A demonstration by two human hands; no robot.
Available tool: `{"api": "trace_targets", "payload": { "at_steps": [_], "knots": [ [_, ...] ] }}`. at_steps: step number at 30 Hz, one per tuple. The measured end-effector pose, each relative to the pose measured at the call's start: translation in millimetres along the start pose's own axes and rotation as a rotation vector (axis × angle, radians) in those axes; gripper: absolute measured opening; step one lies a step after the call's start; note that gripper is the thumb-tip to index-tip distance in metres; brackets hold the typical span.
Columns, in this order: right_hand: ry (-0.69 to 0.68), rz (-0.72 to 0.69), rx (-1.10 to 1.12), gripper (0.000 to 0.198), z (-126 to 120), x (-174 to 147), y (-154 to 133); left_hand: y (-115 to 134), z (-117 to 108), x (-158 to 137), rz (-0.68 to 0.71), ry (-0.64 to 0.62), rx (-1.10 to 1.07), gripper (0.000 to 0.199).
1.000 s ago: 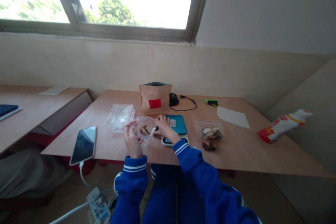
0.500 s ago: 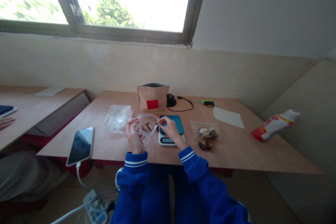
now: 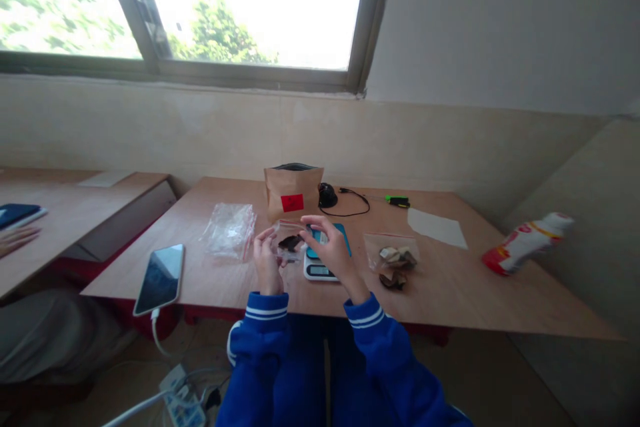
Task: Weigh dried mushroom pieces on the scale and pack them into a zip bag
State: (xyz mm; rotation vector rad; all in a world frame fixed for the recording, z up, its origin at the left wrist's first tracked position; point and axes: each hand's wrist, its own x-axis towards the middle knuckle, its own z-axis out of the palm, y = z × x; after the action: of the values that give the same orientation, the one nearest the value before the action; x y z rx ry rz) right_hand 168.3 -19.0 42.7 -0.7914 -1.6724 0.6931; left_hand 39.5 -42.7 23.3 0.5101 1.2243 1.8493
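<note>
left hand: curled around the left side of the bag, its film pinched between fingers and thumb by the left hand (image 3: 269, 267).
right hand: thumb and forefinger held apart, nothing seen gripped by the right hand (image 3: 306, 230); whether the bag's right edge is touched by the thumb cannot be told.
small clear bag: held up between the hands, just left of the scale (image 3: 320, 271) as seen from above; by the red strip, the top of the small clear bag (image 3: 288, 229) is turned away from the body.
dark dried piece: seen within the bag's outline, where the dark dried piece (image 3: 289, 243) appears to be contained; whether it is wholly inside is hidden.
spill risk: the piece could be dropped if the bag were tipped mouth-down or the left pinch were loosened.
tear risk: the thin film could be snagged by a stiff, curled edge if pressed hard.
scale risk: the teal platform could be nudged by a wrist or the bag, and the reading disturbed.
kraft pouch: stood upright with mouth open, the kraft pouch (image 3: 279, 187); its contents cannot be seen.
filled bag: pale and brown pieces are held in the filled bag (image 3: 376, 250), laid flat at the right.
loose brown piece: left outside, just below that bag, the loose brown piece (image 3: 393, 281).
bag pile: flat clear bags are heaped at the left in the bag pile (image 3: 230, 230).
</note>
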Motion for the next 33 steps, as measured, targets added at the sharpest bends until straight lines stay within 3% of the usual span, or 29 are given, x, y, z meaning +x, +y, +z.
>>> {"api": "trace_targets", "payload": {
  "at_steps": [3, 6, 8, 12, 17, 19, 23, 28, 33],
  "knots": [
    [0.087, 0.133, 0.048, 0.043, -2, -23, 14, -3, 0, -2, 0.014, -0.029, -0.105, 0.027],
    [0.066, 0.313, 0.108, 0.08, 3, -48, 29, -9, 3, -6, -0.013, -0.085, -0.232, 0.024],
    [0.05, 0.367, 0.194, 0.093, 11, -58, 35, -15, 7, -11, -0.027, -0.14, -0.289, 0.024],
    [0.148, 0.308, 0.305, 0.066, 16, -60, 39, -24, 11, -25, -0.045, -0.336, -0.258, 0.027],
    [0.203, 0.253, 0.206, 0.047, -8, -52, 37, -20, 2, -33, 0.111, -0.493, -0.072, 0.029],
    [0.229, 0.252, 0.172, 0.043, -18, -52, 34, -18, -2, -30, 0.184, -0.492, 0.033, 0.03],
    [0.246, 0.235, 0.152, 0.039, -26, -55, 26, -18, -6, -18, 0.31, -0.307, 0.243, 0.039],
    [0.206, 0.223, 0.17, 0.036, -30, -60, 24, -23, 0, -6, 0.228, -0.467, 0.182, 0.036],
    [0.087, 0.273, 0.2, 0.047, -37, -66, 28, -20, 6, 0, 0.188, -0.369, 0.158, 0.03]
  ]
}}
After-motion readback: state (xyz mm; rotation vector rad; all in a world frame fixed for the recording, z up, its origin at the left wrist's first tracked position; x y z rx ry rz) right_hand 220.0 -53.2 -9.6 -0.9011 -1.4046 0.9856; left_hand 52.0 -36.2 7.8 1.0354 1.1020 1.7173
